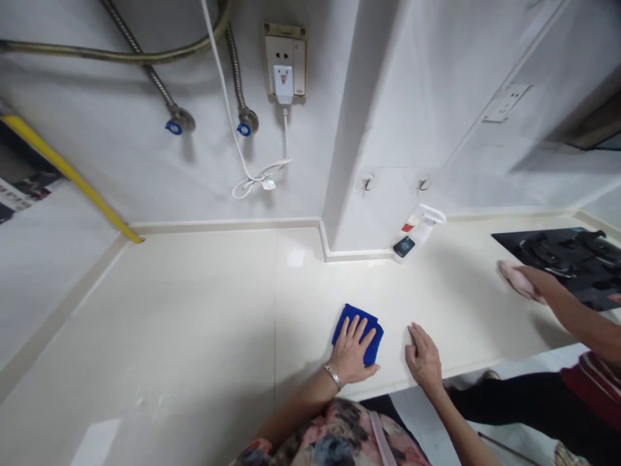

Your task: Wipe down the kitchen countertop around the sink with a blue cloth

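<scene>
My left hand [353, 353] lies flat with fingers spread on a folded blue cloth [358, 318], pressing it onto the cream countertop [194, 310] near the front edge. A bracelet sits on that wrist. My right hand [423, 356] rests on the bare countertop just right of the cloth, fingers together and stretched out, holding nothing.
A white spray bottle [416, 233] stands against the wall pillar. A black gas hob [567, 255] sits at the right, where another person's hand [526, 281] presses a pink cloth [512, 277] on the counter. Hoses, valves, a socket with plug [284, 81] and a yellow pipe [72, 175] line the wall.
</scene>
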Demonstrator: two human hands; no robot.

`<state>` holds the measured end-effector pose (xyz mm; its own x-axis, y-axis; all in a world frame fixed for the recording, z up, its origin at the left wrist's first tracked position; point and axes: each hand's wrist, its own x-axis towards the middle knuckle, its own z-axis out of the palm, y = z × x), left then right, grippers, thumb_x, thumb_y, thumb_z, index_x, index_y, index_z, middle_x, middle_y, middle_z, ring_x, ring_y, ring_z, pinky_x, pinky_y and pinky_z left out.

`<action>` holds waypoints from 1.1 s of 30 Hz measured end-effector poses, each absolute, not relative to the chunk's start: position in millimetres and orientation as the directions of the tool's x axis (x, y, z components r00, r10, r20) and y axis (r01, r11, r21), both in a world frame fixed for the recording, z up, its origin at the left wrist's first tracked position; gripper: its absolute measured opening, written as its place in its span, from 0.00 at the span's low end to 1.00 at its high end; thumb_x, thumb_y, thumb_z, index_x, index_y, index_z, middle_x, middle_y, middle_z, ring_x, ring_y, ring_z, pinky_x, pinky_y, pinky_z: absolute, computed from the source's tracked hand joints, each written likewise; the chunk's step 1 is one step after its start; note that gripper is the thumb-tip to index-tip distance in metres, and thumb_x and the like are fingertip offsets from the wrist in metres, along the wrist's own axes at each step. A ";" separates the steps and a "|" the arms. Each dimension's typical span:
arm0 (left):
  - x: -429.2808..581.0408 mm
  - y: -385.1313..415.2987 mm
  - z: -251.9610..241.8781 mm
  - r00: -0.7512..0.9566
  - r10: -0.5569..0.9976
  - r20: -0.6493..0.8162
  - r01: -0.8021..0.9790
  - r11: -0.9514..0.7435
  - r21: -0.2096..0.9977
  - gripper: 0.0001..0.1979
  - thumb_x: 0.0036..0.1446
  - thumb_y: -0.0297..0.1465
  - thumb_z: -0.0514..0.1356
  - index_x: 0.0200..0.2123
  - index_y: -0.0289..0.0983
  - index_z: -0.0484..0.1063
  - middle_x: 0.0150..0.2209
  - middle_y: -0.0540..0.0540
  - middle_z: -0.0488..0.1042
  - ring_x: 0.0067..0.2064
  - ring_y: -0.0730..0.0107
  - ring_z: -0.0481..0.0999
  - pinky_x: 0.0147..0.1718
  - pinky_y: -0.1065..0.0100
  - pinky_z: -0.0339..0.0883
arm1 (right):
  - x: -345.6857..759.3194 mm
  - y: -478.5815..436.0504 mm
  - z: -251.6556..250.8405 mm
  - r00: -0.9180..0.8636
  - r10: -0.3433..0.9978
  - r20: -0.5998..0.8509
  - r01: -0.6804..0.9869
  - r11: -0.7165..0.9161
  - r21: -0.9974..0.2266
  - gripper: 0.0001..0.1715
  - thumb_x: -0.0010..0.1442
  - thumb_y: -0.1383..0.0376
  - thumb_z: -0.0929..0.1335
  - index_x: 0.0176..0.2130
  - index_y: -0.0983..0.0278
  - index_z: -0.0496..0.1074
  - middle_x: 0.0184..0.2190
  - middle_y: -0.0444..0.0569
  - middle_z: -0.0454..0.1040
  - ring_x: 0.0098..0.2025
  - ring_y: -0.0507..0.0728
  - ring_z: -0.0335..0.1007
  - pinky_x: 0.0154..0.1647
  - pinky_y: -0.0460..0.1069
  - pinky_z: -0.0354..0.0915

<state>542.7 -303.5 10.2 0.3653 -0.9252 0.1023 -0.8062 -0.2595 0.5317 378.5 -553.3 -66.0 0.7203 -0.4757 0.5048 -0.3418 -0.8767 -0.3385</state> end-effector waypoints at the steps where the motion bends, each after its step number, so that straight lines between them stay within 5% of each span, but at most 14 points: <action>1: 544.6 -301.1 10.9 0.357 -0.927 0.112 -0.807 -0.246 0.537 0.44 0.64 0.55 0.57 0.76 0.42 0.54 0.80 0.38 0.45 0.80 0.44 0.40 0.77 0.39 0.35 | 378.5 -553.5 -65.8 0.717 -0.478 0.507 -0.339 -0.875 -0.345 0.30 0.66 0.65 0.61 0.64 0.63 0.71 0.65 0.60 0.72 0.68 0.68 0.67 0.69 0.68 0.66; 8: 574.3 -264.6 11.3 0.454 -0.877 0.157 -0.804 -0.327 0.497 0.40 0.59 0.43 0.65 0.73 0.46 0.63 0.77 0.42 0.55 0.78 0.47 0.51 0.77 0.42 0.42 | 380.5 -551.5 -65.5 0.706 -0.469 0.531 -0.321 -0.880 -0.350 0.30 0.66 0.66 0.61 0.64 0.62 0.71 0.65 0.58 0.73 0.67 0.66 0.67 0.70 0.68 0.65; 14: 629.6 -192.7 31.2 0.635 -0.768 0.078 -0.702 -0.532 0.473 0.43 0.61 0.45 0.64 0.75 0.42 0.57 0.79 0.35 0.47 0.79 0.40 0.45 0.73 0.38 0.53 | 381.5 -549.9 -64.4 0.701 -0.488 0.520 -0.332 -0.869 -0.367 0.30 0.65 0.66 0.61 0.64 0.62 0.71 0.65 0.58 0.72 0.67 0.66 0.67 0.70 0.67 0.64; 17: 645.3 -172.2 43.0 0.784 -0.620 0.024 -0.547 -0.672 0.500 0.36 0.69 0.46 0.55 0.75 0.39 0.56 0.74 0.34 0.62 0.75 0.47 0.59 0.70 0.45 0.61 | 381.0 -549.7 -63.1 0.697 -0.488 0.525 -0.334 -0.869 -0.364 0.28 0.65 0.66 0.62 0.62 0.64 0.72 0.64 0.59 0.73 0.67 0.65 0.67 0.71 0.66 0.64; 20: 642.9 -181.3 45.1 0.878 -0.479 0.007 -0.431 -0.784 0.446 0.27 0.72 0.42 0.50 0.67 0.36 0.68 0.61 0.33 0.75 0.64 0.50 0.72 0.65 0.49 0.67 | 381.0 -550.4 -62.5 0.700 -0.482 0.527 -0.329 -0.873 -0.361 0.28 0.65 0.66 0.62 0.61 0.65 0.73 0.63 0.60 0.73 0.67 0.65 0.67 0.70 0.65 0.64; 23: 633.0 -209.0 40.2 0.895 -0.446 0.013 -0.410 -0.811 0.417 0.22 0.70 0.42 0.53 0.55 0.33 0.75 0.55 0.31 0.75 0.60 0.46 0.71 0.62 0.47 0.68 | 381.1 -550.5 -61.9 0.700 -0.483 0.526 -0.328 -0.872 -0.364 0.29 0.64 0.67 0.62 0.62 0.65 0.72 0.64 0.60 0.73 0.67 0.66 0.67 0.71 0.65 0.63; 28: 630.3 -236.9 36.3 0.928 -0.373 -0.007 -0.325 -0.818 0.474 0.15 0.64 0.40 0.59 0.46 0.34 0.74 0.49 0.30 0.75 0.58 0.43 0.71 0.55 0.48 0.72 | 379.8 -549.6 -62.5 0.705 -0.483 0.519 -0.332 -0.872 -0.361 0.30 0.66 0.66 0.62 0.64 0.62 0.71 0.65 0.58 0.72 0.68 0.66 0.67 0.71 0.67 0.64; 33: 634.7 -231.1 38.4 0.926 -0.376 -0.028 -0.290 -0.758 0.585 0.08 0.62 0.36 0.62 0.40 0.39 0.69 0.43 0.40 0.77 0.46 0.55 0.79 0.47 0.56 0.74 | 380.8 -551.3 -70.9 0.699 -0.479 0.531 -0.324 -0.874 -0.363 0.29 0.67 0.65 0.61 0.65 0.62 0.71 0.65 0.58 0.72 0.68 0.67 0.67 0.71 0.68 0.63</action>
